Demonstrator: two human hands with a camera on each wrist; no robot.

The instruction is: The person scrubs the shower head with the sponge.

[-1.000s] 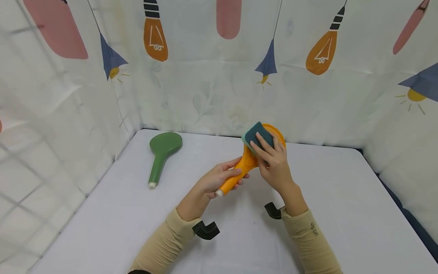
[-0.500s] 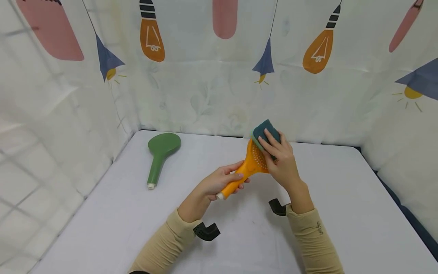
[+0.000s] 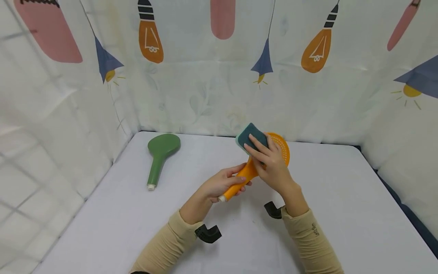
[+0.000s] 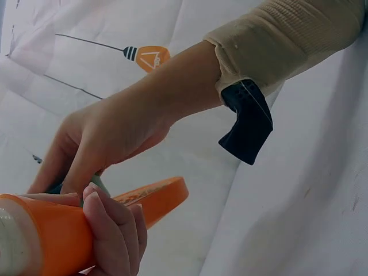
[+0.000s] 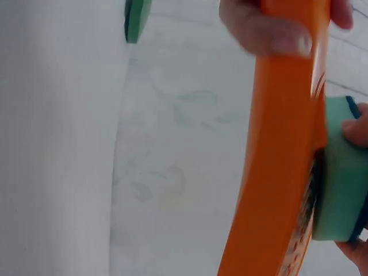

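Observation:
My left hand (image 3: 223, 183) grips the handle of an orange shower head (image 3: 249, 172), raised at a tilt with its head up and to the right. My right hand (image 3: 273, 164) holds a scrub sponge (image 3: 247, 137), dark teal on one side and pale green on the other. In the right wrist view the sponge's pale green side (image 5: 340, 178) presses against the perforated face of the shower head. My right fingers hide part of that face in the head view. Off to the left, a green shower head (image 3: 164, 147) lies on the table with its white-ended handle toward me.
The white-covered table (image 3: 113, 228) reaches back to a fabric wall (image 3: 205, 76) printed with lamps and bulbs. Cloth also hangs at both sides. Black brackets (image 3: 208, 233) stick out by both wrists.
My right hand and sponge moved right across the orange shower head's face, then back left, baring its right edge. My left hand keeps its grip; the green shower head stays put.

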